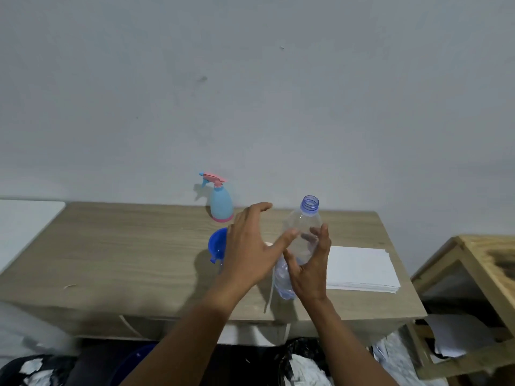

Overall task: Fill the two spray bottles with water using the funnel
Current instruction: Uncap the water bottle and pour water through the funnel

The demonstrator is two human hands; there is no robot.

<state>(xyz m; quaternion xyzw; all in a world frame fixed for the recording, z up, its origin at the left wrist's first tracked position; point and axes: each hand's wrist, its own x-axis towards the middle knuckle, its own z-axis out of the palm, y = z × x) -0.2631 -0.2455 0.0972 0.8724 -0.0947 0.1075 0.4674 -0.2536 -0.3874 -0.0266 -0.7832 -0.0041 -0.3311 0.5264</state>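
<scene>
A light-blue spray bottle with a pink trigger head stands upright at the back of the wooden table. A blue funnel sits in front of it, partly hidden by my left hand. That hand hovers with fingers spread, its thumb tip at the side of a clear plastic water bottle. The bottle is uncapped, tilted, and looks nearly empty. My right hand grips its lower half from the right. A thin white tube lies on the table below the hands. No second spray bottle is in sight.
A stack of white paper lies on the table's right part. A wooden frame stands to the right of the table. Dark bags and papers lie on the floor below. A grey wall runs behind the table.
</scene>
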